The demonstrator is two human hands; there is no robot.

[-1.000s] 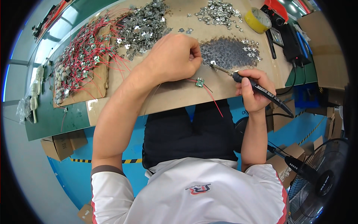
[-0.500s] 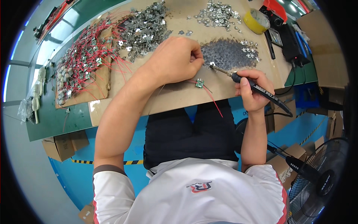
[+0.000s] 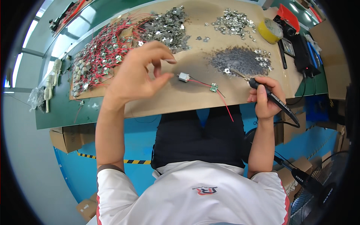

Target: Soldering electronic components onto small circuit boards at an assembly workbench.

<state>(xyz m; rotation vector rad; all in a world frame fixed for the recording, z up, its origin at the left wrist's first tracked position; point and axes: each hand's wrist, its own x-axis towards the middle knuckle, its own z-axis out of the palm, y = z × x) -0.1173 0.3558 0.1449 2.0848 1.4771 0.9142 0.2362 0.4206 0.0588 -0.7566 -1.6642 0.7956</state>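
Note:
My right hand [image 3: 267, 96] is closed around the black handle of a soldering iron [image 3: 275, 98]. Its tip reaches the edge of a dark, scorched patch [image 3: 240, 60], beside a small shiny metal piece [image 3: 227, 70]. My left hand [image 3: 140, 73] is raised over the board with fingers and thumb apart, nothing visible between them. Right of its thumb lies a small silver block, motor-like [image 3: 183, 77]. Red and black wires join it to a little green circuit board [image 3: 213, 87], from which a red wire [image 3: 228, 108] hangs past the board's near edge.
Wired green boards [image 3: 101, 52] are heaped at left, with a pile of metal pieces [image 3: 165, 30] beyond my left hand. More metal pieces [image 3: 234, 22], a yellow tape roll [image 3: 270, 30] and a black powered box [image 3: 305, 56] are at far right. A fan [image 3: 318, 183] stands lower right.
My left hand has moved left, away from the scorched patch, and its fingers have opened. The silver block now shows. The whole view has shifted slightly; the iron remains in my right hand.

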